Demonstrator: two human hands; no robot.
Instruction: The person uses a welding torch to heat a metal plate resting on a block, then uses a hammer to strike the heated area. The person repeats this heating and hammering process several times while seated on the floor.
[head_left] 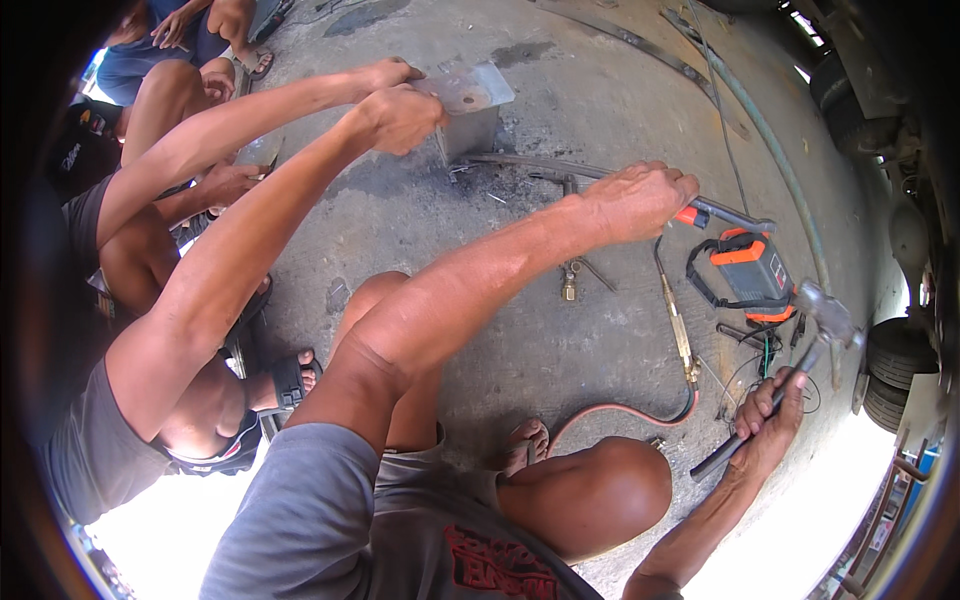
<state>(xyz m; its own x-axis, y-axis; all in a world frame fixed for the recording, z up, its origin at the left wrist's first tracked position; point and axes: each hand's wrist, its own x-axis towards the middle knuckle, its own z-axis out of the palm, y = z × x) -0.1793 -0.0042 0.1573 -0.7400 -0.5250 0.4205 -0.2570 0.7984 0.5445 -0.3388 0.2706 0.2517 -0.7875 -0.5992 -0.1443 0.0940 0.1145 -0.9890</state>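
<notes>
My left hand is closed around a long dark metal bar. One end of the bar reaches to the foot of a box-shaped metal block; the other sticks out past my fingers. A red-orange piece shows beside my fingers; I cannot tell whether it belongs to the bar. My right hand grips a hammer by its dark handle, head up. A co-worker's two hands hold a flat plate with a hole on top of the block.
An orange and black machine with a strap stands on the concrete. A brass torch with a red hose lies nearer me. A brass fitting lies closer to the middle. Other people crouch at left; stacked tyres are at far right.
</notes>
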